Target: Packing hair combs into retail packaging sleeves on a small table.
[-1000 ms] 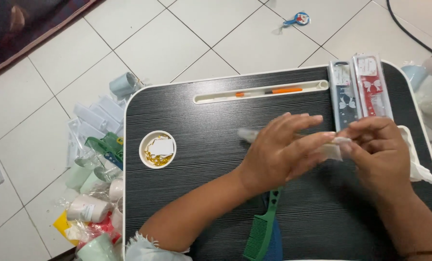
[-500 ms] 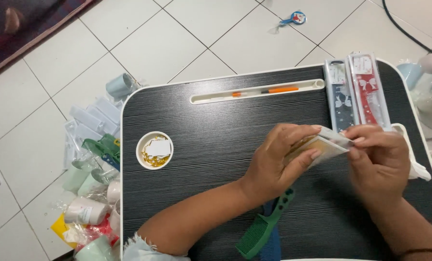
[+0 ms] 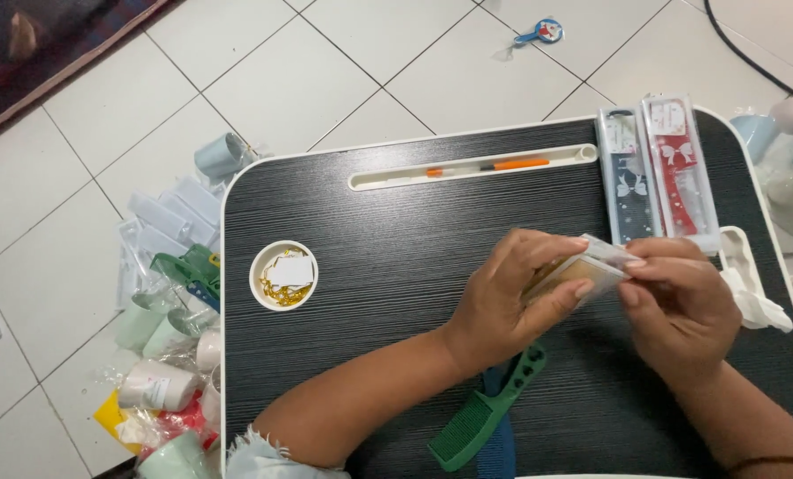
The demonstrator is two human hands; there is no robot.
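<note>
Both hands meet over the middle right of a black lap table [image 3: 396, 231]. My left hand [image 3: 516, 297] grips a small tan comb in a clear plastic sleeve [image 3: 582, 270] from the left side. My right hand [image 3: 680, 306] pinches the sleeve's right end with thumb and fingers. Under my left wrist lie a green comb [image 3: 485, 412] and a blue comb [image 3: 498, 452], partly hidden by the arm.
A small round cup [image 3: 284, 275] with gold bits and white paper sits at the table's left. An orange pen [image 3: 503, 165] lies in the top groove. Two boxed combs [image 3: 658, 173], navy and red, stand at the right. Packaged goods [image 3: 166, 310] pile on the tiled floor left.
The hands have drawn closer to the body and the sleeved tan comb now shows between them; the green comb under the left arm has shifted slightly.
</note>
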